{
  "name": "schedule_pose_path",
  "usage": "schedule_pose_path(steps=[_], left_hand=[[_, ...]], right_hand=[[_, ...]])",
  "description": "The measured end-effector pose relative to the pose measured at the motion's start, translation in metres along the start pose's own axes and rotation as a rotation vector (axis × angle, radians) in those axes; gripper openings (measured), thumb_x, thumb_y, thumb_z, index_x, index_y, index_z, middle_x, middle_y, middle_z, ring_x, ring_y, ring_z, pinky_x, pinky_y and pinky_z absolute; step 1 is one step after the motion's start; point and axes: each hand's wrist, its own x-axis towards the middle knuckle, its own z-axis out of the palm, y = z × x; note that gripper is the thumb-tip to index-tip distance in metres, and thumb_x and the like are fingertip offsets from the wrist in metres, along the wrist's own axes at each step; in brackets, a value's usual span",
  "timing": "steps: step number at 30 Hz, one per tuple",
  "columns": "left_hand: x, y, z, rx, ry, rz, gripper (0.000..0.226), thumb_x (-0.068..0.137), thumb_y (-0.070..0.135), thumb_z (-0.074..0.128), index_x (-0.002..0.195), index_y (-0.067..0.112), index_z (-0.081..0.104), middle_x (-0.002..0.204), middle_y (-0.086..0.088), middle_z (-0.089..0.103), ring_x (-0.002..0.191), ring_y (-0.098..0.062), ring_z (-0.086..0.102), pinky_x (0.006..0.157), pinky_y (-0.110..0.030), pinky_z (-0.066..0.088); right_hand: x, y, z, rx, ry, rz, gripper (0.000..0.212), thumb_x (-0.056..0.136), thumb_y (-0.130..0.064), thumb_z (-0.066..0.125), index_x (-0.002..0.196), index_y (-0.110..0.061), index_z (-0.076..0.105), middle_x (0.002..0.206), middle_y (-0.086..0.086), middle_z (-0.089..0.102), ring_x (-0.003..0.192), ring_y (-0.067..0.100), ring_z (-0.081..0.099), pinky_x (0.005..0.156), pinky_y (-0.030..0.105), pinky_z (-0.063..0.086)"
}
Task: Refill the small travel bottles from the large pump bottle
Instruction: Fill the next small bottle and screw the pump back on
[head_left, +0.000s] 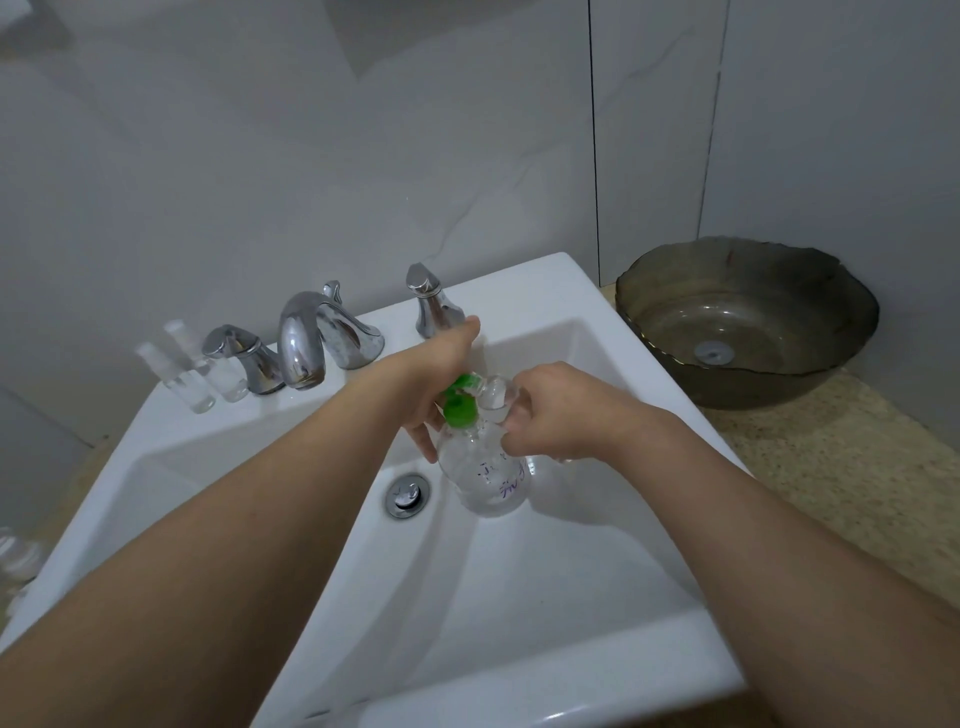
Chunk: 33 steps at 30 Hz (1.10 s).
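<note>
A large clear pump bottle with a green pump head and blue writing on its side stands inside the white sink. My left hand is over the green pump head, fingers reaching down beside the bottle's neck. My right hand grips a small clear travel bottle right against the pump's spout. Two more small clear travel bottles with caps stand on the sink's back left ledge.
A chrome faucet with a left handle and a right handle stands behind the basin. The chrome drain lies left of the pump bottle. A dark glass vessel bowl sits on the speckled counter at right.
</note>
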Motion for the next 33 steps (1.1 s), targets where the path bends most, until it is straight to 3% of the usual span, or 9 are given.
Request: schedule_pose_path(steps=[4, 6, 11, 19, 22, 25, 33], left_hand=[[0.008, -0.005, 0.008, 0.036, 0.125, 0.05, 0.053, 0.093, 0.043, 0.035, 0.121, 0.006, 0.062, 0.117, -0.021, 0.068, 0.102, -0.045, 0.065, 0.083, -0.068, 0.053], [0.01, -0.007, 0.013, 0.029, 0.164, 0.069, 0.05, 0.091, 0.035, 0.034, 0.121, 0.005, 0.061, 0.116, -0.024, 0.067, 0.102, -0.048, 0.065, 0.08, -0.068, 0.054], [0.01, -0.007, 0.016, -0.006, 0.2, 0.081, 0.053, 0.095, 0.04, 0.027, 0.121, 0.007, 0.058, 0.116, -0.024, 0.064, 0.102, -0.047, 0.063, 0.079, -0.067, 0.056], [0.008, -0.008, 0.01, 0.032, 0.131, 0.058, 0.051, 0.092, 0.037, 0.035, 0.119, 0.005, 0.063, 0.114, -0.023, 0.069, 0.101, -0.044, 0.066, 0.084, -0.065, 0.055], [0.002, -0.005, 0.002, 0.011, 0.03, 0.031, 0.062, 0.098, 0.055, 0.031, 0.123, 0.007, 0.061, 0.117, -0.02, 0.069, 0.102, -0.04, 0.066, 0.092, -0.065, 0.051], [-0.003, -0.001, -0.003, -0.024, -0.039, 0.002, 0.082, 0.096, 0.073, 0.022, 0.14, 0.011, 0.052, 0.131, -0.019, 0.062, 0.114, -0.043, 0.06, 0.092, -0.07, 0.046], [0.0, -0.001, -0.001, -0.011, -0.011, -0.006, 0.081, 0.097, 0.072, 0.022, 0.139, 0.011, 0.053, 0.13, -0.019, 0.062, 0.114, -0.043, 0.061, 0.092, -0.073, 0.046]], right_hand=[[0.002, 0.003, 0.003, -0.028, -0.032, 0.025, 0.014, 0.066, -0.025, 0.066, 0.075, -0.019, 0.058, 0.063, -0.001, 0.064, 0.044, 0.016, 0.06, 0.043, 0.023, 0.048], [0.003, 0.004, 0.005, -0.061, -0.052, 0.038, 0.015, 0.065, -0.025, 0.066, 0.076, -0.017, 0.059, 0.063, 0.004, 0.066, 0.045, 0.017, 0.062, 0.044, 0.025, 0.049], [0.004, 0.005, 0.005, -0.048, -0.071, 0.049, 0.014, 0.065, -0.025, 0.066, 0.076, -0.018, 0.06, 0.063, 0.002, 0.067, 0.044, 0.016, 0.063, 0.045, 0.024, 0.051], [0.002, 0.003, 0.004, -0.037, -0.071, 0.041, 0.015, 0.066, -0.025, 0.068, 0.077, -0.018, 0.059, 0.067, 0.004, 0.068, 0.045, 0.016, 0.062, 0.042, 0.021, 0.046], [0.001, 0.001, 0.002, 0.009, -0.032, 0.004, 0.016, 0.068, -0.025, 0.069, 0.075, -0.019, 0.056, 0.078, 0.0, 0.068, 0.046, 0.016, 0.062, 0.043, 0.023, 0.047], [0.0, -0.001, 0.0, 0.016, -0.011, -0.018, 0.016, 0.069, -0.024, 0.069, 0.074, -0.019, 0.055, 0.071, -0.005, 0.062, 0.043, 0.013, 0.058, 0.043, 0.023, 0.046], [0.0, -0.001, 0.0, 0.022, -0.007, -0.005, 0.016, 0.068, -0.025, 0.069, 0.074, -0.02, 0.054, 0.066, -0.007, 0.058, 0.04, 0.01, 0.056, 0.041, 0.02, 0.041]])
